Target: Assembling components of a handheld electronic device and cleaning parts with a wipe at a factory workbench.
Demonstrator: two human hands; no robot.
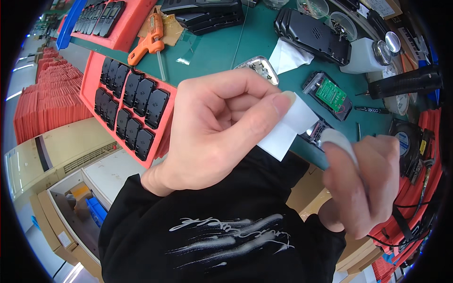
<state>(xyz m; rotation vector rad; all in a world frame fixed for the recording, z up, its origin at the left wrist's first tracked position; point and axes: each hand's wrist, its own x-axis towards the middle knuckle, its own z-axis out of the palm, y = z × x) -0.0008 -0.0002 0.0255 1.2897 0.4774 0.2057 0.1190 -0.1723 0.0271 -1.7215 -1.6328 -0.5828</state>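
My left hand is closed, its thumb and forefinger pinching a folded piece of white paper in front of my chest. To the right is my right hand, blurred by motion with its fingers bent. Something white, perhaps a finger cover, is at its forefinger's tip; I cannot make out whether the hand holds anything. Between the hands, a small dark device part lies on the green bench, partly hidden by the paper. Beyond it rests an opened black housing with a green circuit board.
A red foam tray of black covers stands left, near an orange glue gun. Black device housings are stacked at the back. A metal dish holds small parts. At right are a white bottle and a black electric screwdriver.
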